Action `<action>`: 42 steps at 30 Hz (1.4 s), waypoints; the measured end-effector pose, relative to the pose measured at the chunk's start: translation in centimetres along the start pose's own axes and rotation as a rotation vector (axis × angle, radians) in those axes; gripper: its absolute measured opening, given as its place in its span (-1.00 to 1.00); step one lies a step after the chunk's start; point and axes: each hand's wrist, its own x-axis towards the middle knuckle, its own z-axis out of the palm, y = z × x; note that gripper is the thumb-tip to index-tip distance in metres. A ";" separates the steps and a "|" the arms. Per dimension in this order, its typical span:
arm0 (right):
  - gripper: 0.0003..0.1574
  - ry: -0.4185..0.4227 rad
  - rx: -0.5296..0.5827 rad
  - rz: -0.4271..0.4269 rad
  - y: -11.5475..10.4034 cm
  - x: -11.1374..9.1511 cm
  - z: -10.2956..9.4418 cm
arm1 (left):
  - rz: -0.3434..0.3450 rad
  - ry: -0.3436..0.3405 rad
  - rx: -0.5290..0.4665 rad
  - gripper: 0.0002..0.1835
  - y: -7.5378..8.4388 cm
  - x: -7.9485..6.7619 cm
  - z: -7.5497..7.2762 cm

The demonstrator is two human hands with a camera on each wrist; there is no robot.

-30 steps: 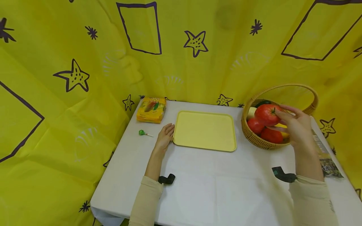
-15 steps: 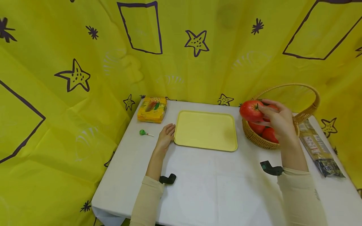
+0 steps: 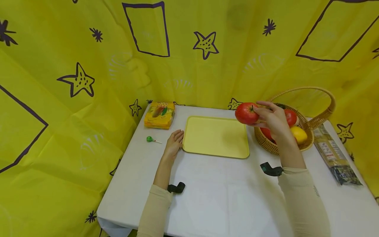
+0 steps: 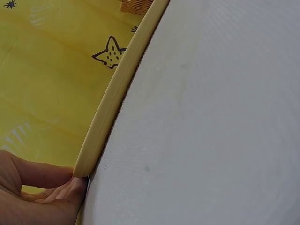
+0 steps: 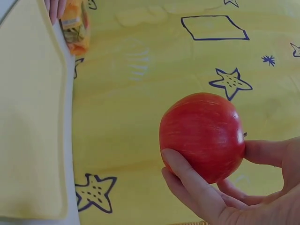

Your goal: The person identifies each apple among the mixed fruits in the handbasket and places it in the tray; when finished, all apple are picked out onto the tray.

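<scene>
My right hand (image 3: 270, 117) grips a red apple (image 3: 246, 113) with thumb and fingers, its short stem showing. The apple is held up over the gap between the basket and the tray, overlapping the tray's far right corner in the head view. Streaked red skin fills much of the right wrist view, where the apple (image 5: 202, 137) sits between thumb and fingertips. At the left side of the yellow tray (image 3: 216, 136), my left hand (image 3: 174, 143) holds its edge. The left wrist view shows the thumb against the tray's rim (image 4: 115, 98) and fingers low beside the table.
A wicker basket (image 3: 306, 133) with a tall handle stands right, holding red fruit and a yellow lemon-like fruit (image 3: 299, 135). Beyond it lies a clear-wrapped packet (image 3: 336, 156). Left of the tray are a yellow packet (image 3: 160, 115) and a green lollipop (image 3: 150, 139). Yellow patterned cloth hangs behind.
My right hand has carried the apple leftward from over the basket to near the tray's far right corner. More fruit in the basket shows now. The left hand stays at the tray.
</scene>
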 end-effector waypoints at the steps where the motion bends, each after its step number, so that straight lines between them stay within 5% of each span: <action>1: -0.32 -0.007 -0.008 0.008 0.1 0.2 0.3 | -0.002 0.004 -0.003 -0.12 0.0 0.0 0.0; 21: -0.22 -0.127 -0.072 0.093 1.8 4.9 5.6 | -0.010 0.029 -0.023 -0.12 0.1 -0.3 0.1; 42: -0.18 -0.138 -0.141 0.133 6.0 8.5 9.6 | -0.003 0.018 -0.013 -0.16 0.4 -0.2 0.3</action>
